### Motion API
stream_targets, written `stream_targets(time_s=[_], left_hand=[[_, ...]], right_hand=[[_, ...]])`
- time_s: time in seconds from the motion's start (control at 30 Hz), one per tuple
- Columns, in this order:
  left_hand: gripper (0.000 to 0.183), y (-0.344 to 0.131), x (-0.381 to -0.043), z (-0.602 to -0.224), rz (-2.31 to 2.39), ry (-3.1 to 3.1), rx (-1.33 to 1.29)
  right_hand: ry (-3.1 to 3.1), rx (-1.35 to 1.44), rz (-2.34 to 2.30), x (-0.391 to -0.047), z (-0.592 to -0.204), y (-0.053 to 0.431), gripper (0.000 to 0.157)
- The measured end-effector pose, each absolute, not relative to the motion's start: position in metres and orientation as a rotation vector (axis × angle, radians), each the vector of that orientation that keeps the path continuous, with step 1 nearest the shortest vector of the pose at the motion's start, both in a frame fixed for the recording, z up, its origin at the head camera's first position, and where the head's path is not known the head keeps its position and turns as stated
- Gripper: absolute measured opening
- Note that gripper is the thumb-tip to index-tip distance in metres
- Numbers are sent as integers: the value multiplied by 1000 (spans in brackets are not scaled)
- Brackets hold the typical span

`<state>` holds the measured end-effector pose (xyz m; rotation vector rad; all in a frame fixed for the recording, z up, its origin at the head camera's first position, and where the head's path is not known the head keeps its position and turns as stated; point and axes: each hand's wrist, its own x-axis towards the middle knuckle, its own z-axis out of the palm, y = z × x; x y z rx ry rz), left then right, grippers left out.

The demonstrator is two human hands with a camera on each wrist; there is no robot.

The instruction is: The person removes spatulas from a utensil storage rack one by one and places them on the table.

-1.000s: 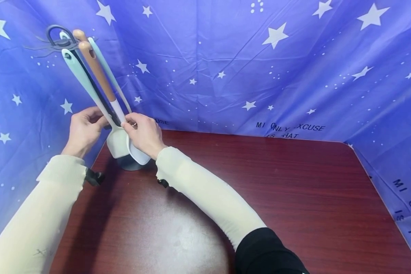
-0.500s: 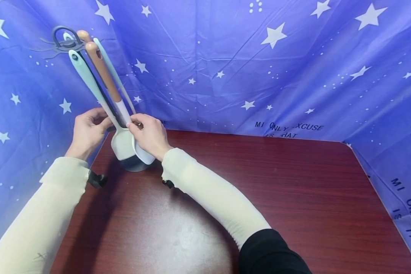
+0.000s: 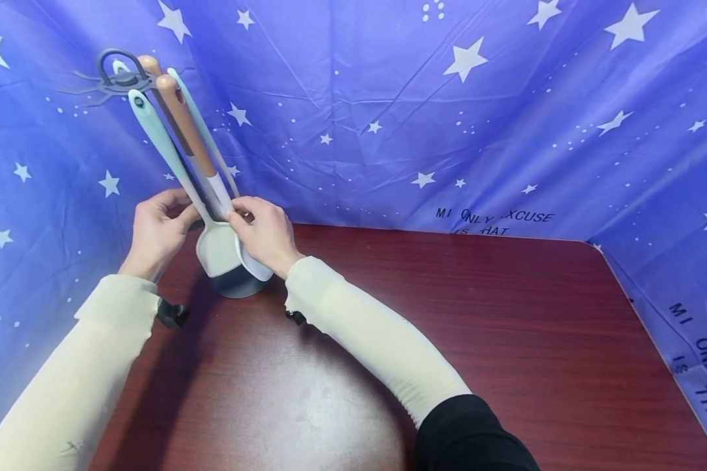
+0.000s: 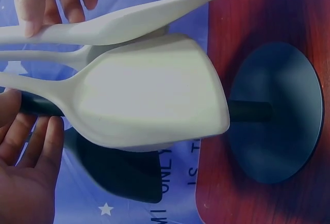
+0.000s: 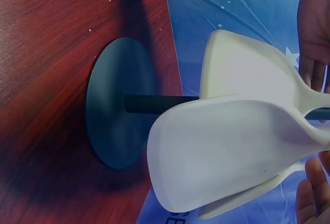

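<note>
A dark utensil stand (image 3: 238,286) with a round base, a pole and a hooked ring on top stands on the table, tilted-looking in the head view. Several kitchen utensils hang round it: a pale spatula with a mint handle (image 3: 156,137), a white spatula with a brown handle (image 3: 186,131), others behind, and a dark utensil (image 4: 124,170). From the left side, my left hand (image 3: 156,229) grips the stand's pole. My right hand (image 3: 268,235) holds the white spatula at its neck, thumb in front. The fingers' far ends are hidden behind the utensils.
The brown wooden table (image 3: 448,314) spreads to the right and towards me. A blue star-patterned curtain (image 3: 342,118) stands close behind and beside it. Black wrist cameras (image 3: 173,314) hang under both sleeves.
The stand with its utensils has shifted a little to the right and slightly towards me. Both hands have moved along with it, keeping their holds.
</note>
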<state>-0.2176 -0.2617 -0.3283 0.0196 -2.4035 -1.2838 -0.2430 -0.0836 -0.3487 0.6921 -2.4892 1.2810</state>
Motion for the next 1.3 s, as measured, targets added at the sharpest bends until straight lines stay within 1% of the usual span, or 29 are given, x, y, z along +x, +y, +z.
stream_targets(time_s=[0.33,1.03,1.3], left_hand=[[23,-254,-216,-328,-1229,-2398,-38],[23,-240,-213,-331,-1287,-2379,-39],[25,-235,-211,-331,-1290,-2386,-40]], right_hand=[[-2452,696,1309,-241,-350,-74,26],[-2431,697,1326,-235,-352,-59,26],[-2370,706,1322,-235,-356,-55,22]])
